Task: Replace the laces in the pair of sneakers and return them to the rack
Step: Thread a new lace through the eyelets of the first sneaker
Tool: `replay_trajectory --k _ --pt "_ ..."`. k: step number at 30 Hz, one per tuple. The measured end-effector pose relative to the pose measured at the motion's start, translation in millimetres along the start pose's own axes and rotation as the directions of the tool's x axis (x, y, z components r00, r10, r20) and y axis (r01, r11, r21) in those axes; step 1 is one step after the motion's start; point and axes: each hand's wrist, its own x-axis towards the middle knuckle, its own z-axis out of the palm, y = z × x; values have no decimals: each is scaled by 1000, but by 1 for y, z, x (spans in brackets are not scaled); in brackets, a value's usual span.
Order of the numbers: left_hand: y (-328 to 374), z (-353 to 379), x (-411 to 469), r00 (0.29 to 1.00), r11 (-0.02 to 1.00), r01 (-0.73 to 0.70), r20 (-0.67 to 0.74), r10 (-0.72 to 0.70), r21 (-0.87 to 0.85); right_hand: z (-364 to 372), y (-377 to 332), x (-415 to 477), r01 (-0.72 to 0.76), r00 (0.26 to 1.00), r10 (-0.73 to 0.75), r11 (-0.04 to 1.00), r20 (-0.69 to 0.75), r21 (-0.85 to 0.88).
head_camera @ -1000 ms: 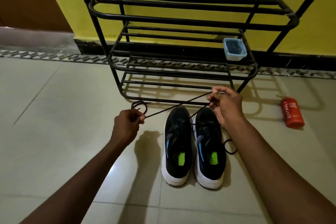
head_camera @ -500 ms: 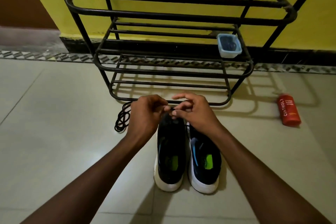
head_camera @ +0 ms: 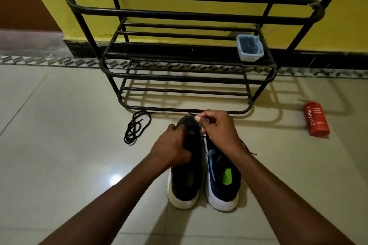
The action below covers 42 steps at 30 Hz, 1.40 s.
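Two black sneakers with white soles stand side by side on the floor, toes toward the rack: the left sneaker (head_camera: 184,183) and the right sneaker (head_camera: 222,181). My left hand (head_camera: 171,147) grips the left sneaker's forefoot from its left side. My right hand (head_camera: 218,129) pinches a thin black lace end (head_camera: 191,114) above that sneaker's toe. Another lace end (head_camera: 250,149) trails out to the right of the right sneaker. A coiled black lace (head_camera: 136,125) lies loose on the floor to the left. The black metal rack (head_camera: 189,14) stands just beyond the shoes.
A small blue-rimmed plastic box (head_camera: 250,47) sits on the rack's middle shelf at the right. A red bottle (head_camera: 316,118) lies on the tiles to the right. A yellow wall with a dark skirting stands behind the rack.
The lace was stretched taut between my two hands a second ago. My hands have since come together over the left sneaker's toe, and my left hand now holds the shoe.
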Motion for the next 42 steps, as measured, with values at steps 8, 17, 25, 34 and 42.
replay_trajectory --k 8,17,25,34,42 --pt "-20 19 -2 943 966 74 -298 -149 -250 16 -1 -12 -104 993 101 993 67 50" --pt "-33 31 -3 924 828 93 -261 -278 -553 34 9 -14 -135 985 147 982 91 -129" --pt "-34 35 -2 907 760 101 -255 -336 -642 47 9 -18 -92 995 98 982 28 -163" --pt "-38 37 -2 918 723 58 -248 -310 -689 54 2 -18 22 994 32 880 106 -474" --pt "-38 38 -1 920 676 78 -208 -331 -732 59 5 -19 -131 991 123 962 -46 -240"
